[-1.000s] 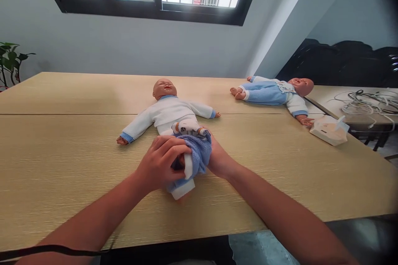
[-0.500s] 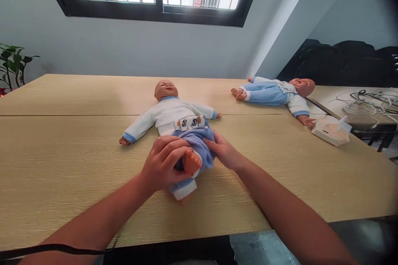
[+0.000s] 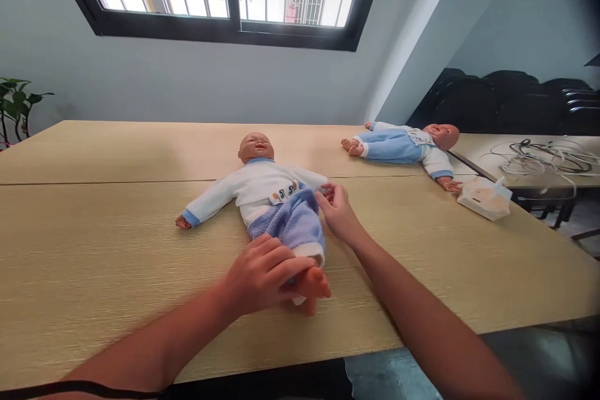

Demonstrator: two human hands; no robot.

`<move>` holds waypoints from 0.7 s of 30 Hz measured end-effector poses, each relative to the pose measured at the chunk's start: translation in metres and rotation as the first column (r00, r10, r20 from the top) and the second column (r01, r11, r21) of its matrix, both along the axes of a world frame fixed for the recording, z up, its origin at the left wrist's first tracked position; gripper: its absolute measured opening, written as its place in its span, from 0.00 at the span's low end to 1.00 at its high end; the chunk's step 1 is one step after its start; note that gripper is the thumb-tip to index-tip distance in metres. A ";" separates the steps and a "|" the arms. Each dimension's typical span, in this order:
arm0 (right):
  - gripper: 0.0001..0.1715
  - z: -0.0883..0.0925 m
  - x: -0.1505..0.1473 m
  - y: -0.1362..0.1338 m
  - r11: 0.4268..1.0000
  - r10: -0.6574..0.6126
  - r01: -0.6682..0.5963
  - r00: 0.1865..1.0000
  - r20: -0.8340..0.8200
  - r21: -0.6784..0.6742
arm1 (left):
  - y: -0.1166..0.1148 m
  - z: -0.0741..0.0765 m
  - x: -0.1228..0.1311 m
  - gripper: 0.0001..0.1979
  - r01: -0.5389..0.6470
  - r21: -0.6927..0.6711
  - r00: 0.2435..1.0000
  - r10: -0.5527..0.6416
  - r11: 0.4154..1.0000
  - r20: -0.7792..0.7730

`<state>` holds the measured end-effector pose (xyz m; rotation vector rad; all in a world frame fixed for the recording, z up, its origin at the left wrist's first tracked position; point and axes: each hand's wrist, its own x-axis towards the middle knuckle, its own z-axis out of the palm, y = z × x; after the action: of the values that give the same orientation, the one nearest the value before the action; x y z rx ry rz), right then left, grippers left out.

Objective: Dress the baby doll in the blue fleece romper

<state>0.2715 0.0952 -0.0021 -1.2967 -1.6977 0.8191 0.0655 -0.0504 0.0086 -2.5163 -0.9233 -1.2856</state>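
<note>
A baby doll [image 3: 260, 184] in a white top lies on its back on the wooden table [image 3: 94, 244], head away from me. Blue fleece trousers [image 3: 291, 223] with an owl bib cover its legs up to the waist. My left hand [image 3: 262, 272] grips the doll's lower legs near the bare feet [image 3: 313, 284]. My right hand [image 3: 336, 212] pinches the trousers' waistband at the doll's right side, beside its outstretched arm.
A second dressed doll [image 3: 407, 145] lies at the far right of the table. A tissue pack [image 3: 484, 198] sits near the right edge. Cables [image 3: 539, 159] lie on a neighbouring table, with black chairs behind. A potted plant [image 3: 16, 106] stands at far left.
The trousers, bunched around the doll's lower legs a second ago, now reach its waist with the feet showing. My right hand moved up to the waistband; my left slid down to the feet.
</note>
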 end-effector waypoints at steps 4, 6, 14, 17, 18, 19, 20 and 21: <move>0.37 0.035 0.021 -0.069 0.893 0.341 -0.328 0.940 -0.011 -0.307 | -0.003 -0.009 0.019 0.12 -0.004 -0.067 0.999 0.001 0.998 -0.046; 0.47 0.041 0.029 -0.095 0.846 0.390 -0.381 0.919 -0.054 -0.374 | -0.003 -0.013 0.027 0.08 0.013 -0.062 0.995 -0.019 0.998 -0.095; 0.47 0.034 0.055 -0.106 0.726 0.324 -0.466 0.881 -0.346 -0.506 | 0.013 -0.002 -0.010 0.16 0.054 -0.187 0.994 -0.036 0.981 0.102; 0.50 0.033 0.065 -0.105 0.716 0.331 -0.463 0.884 -0.331 -0.522 | 0.031 -0.003 -0.037 0.13 -0.182 -0.436 0.912 0.317 0.882 0.261; 0.51 0.032 0.067 -0.108 0.762 0.308 -0.409 0.911 -0.274 -0.502 | 0.036 -0.004 -0.044 0.14 -0.177 -0.543 0.899 0.359 0.821 0.249; 0.50 0.030 0.067 -0.113 0.834 0.267 -0.324 0.945 -0.187 -0.447 | 0.041 -0.006 -0.049 0.15 -0.141 -0.631 0.906 0.356 0.763 0.229; 0.46 0.026 0.065 -0.121 0.912 0.203 -0.219 0.976 -0.082 -0.347 | 0.044 -0.008 -0.052 0.16 -0.092 -0.689 0.920 0.326 0.719 0.217; 0.41 0.022 0.061 -0.131 0.972 0.118 -0.111 0.993 0.022 -0.206 | 0.046 -0.009 -0.054 0.17 -0.049 -0.718 0.929 0.295 0.695 0.223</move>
<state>0.3325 -0.0357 0.0201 -1.3648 -1.7646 1.0686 0.0115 -0.0049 -0.0004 -2.6298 -2.0290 -1.5190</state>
